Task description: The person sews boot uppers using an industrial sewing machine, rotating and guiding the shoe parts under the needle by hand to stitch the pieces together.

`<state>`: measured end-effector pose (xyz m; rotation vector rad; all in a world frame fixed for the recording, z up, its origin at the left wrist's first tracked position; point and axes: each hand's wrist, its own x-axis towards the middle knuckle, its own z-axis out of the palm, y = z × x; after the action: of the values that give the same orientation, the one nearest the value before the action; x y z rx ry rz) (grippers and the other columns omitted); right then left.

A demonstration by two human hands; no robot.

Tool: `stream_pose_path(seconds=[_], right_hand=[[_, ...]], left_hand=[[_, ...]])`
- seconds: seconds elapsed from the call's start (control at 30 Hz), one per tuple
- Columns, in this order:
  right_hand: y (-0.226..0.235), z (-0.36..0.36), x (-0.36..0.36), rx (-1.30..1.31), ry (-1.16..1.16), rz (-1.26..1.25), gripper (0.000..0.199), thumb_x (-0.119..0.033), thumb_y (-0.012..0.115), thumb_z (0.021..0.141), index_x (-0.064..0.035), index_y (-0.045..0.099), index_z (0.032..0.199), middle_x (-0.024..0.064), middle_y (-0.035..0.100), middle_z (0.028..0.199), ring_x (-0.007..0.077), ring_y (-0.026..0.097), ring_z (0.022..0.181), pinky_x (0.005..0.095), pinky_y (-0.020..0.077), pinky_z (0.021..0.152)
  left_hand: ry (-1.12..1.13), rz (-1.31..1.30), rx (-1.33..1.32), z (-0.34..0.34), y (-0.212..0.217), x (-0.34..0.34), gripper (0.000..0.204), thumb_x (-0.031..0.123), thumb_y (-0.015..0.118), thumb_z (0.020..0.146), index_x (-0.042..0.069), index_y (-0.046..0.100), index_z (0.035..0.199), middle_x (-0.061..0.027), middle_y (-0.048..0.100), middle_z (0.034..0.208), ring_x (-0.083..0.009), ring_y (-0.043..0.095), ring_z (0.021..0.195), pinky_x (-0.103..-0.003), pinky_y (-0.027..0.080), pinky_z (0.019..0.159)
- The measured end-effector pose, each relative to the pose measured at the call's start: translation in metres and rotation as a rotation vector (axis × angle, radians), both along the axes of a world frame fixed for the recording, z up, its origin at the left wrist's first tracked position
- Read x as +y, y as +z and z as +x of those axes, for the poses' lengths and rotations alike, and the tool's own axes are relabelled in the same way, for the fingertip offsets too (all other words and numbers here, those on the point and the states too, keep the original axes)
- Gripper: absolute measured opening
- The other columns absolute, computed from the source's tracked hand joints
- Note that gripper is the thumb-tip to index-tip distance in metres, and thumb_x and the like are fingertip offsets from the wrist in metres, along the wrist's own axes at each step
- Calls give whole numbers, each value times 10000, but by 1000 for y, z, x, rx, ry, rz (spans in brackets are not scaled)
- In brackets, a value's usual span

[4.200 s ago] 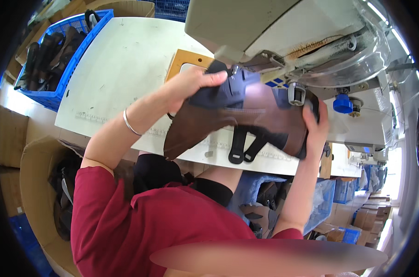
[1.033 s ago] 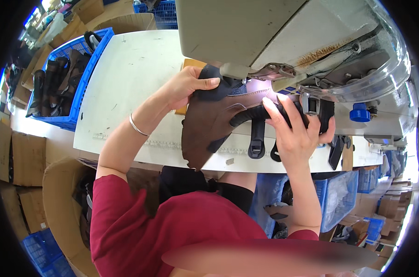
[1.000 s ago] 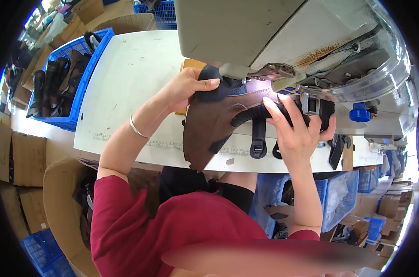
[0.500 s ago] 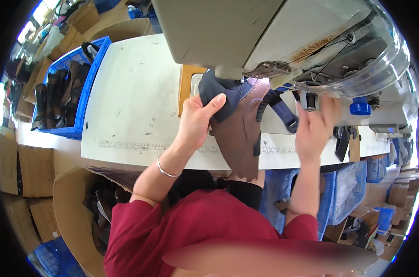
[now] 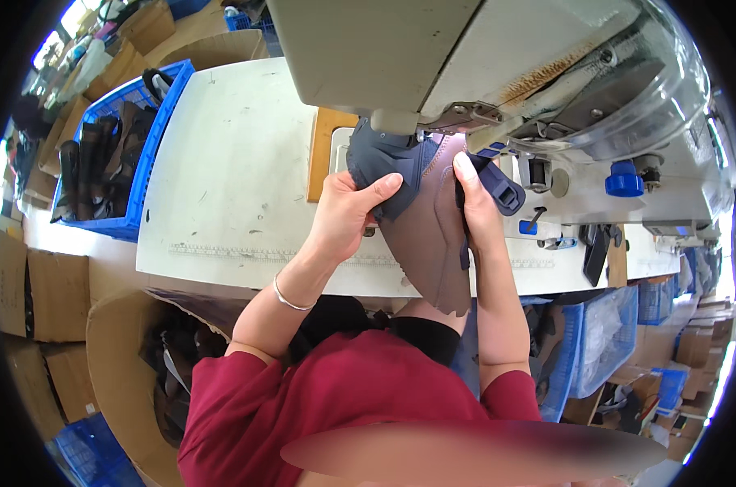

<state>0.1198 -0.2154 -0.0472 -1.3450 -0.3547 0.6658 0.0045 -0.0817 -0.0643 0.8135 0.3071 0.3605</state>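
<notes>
A brown and dark blue-grey shoe upper (image 5: pixel 421 243) lies under the head of a sewing machine (image 5: pixel 368 57), its toothed lower edge hanging over the table's front edge. My left hand (image 5: pixel 341 213) pinches its dark blue-grey part, thumb on top and fingers underneath. On the other side, my right hand (image 5: pixel 482 213) grips the brown edge, with the thumb pointing up toward the lit sewing spot. A dark blue strap with a buckle (image 5: pixel 506 195) sticks out just right of that thumb. The machine head hides the upper's far end.
A blue crate (image 5: pixel 141 199) of dark shoe parts stands left of the white table (image 5: pixel 222 178). Below it is an open cardboard box (image 5: pixel 112 357) of pieces. Black-handled tools (image 5: pixel 597 252) lie at the right, above a blue crate (image 5: pixel 575 357) holding clear plastic.
My right hand has come left, from beside the machine's right-hand parts onto the upper's right edge. The left hand keeps its grip. The upper's lower end has shifted slightly right.
</notes>
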Motion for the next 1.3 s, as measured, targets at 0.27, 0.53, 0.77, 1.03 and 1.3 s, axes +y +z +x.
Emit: stream_pose_path(seconds=[0.27,0.53,0.77,1.03,1.3], right_hand=[[-20,19,-3,-48,-3,114,357,-308,598,895,-35,586,1124,9,584,1060,101,531,968,252,421,867],[-31,29,-4,-52,-44,41,246,-242,620,877,-31,606,1001,2,581,989,95,532,906,262,433,824],[-42,38,-4,-116,-70,-23,254,-227,619,878,-28,597,1033,32,599,1004,117,546,916,276,438,839],[-38,44,-3,-183,-19,-181,632,-552,546,853,-5,572,1168,96,590,1134,161,562,996,283,435,878],[-39,50,2,-186,-73,-144,529,-468,550,892,6,598,1123,84,610,1078,131,575,942,251,455,818]], left_hand=[[114,202,-14,1,-7,-2,187,125,710,812,-45,657,870,-39,653,793,-65,577,678,-203,473,581],[148,195,-47,4,-4,-7,178,126,713,809,-38,666,861,-23,648,777,-55,561,675,-196,462,596],[176,227,-44,6,-2,-7,190,117,708,811,-50,669,893,-29,658,803,-60,571,690,-202,471,620],[152,203,-52,11,3,0,184,100,701,813,-54,666,908,-46,665,820,-80,592,712,-217,484,664],[155,214,-47,20,5,5,190,101,699,809,-63,661,898,-52,664,810,-80,596,693,-215,485,640]])
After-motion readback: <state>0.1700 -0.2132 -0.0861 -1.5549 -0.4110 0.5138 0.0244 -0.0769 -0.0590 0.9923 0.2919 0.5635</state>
